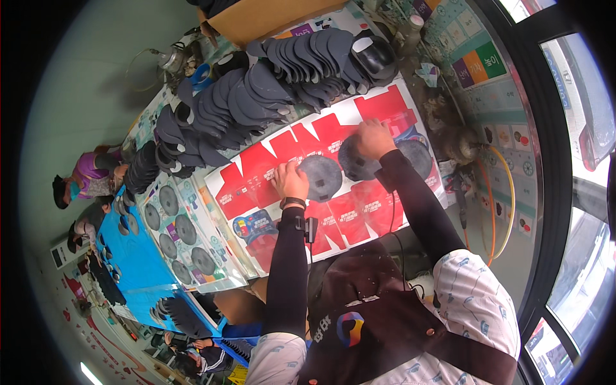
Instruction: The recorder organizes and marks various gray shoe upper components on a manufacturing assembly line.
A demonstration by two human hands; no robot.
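Observation:
On a red and white printed sheet point(260, 167) lie three dark grey round pads in a row. My left hand point(292, 181) rests on the sheet against the left edge of the nearest pad point(321, 179), fingers bent and slightly apart. Over the middle pad point(354, 164), my right hand point(375, 139) presses down with its fingers drawn together; whatever is under them is hidden. The right pad point(418, 158) lies beside my right forearm, which partly covers it. A small dark rectangular mark shows on the left pad.
Behind the sheet, long overlapping stacks of dark grey rounded pads point(256, 96) line the table. More round pads point(186, 228) lie on a patterned sheet at left, beside a blue-topped table point(138, 256). A cardboard box point(269, 19) stands at the back; hoses point(507, 192) hang at right. People work at far left.

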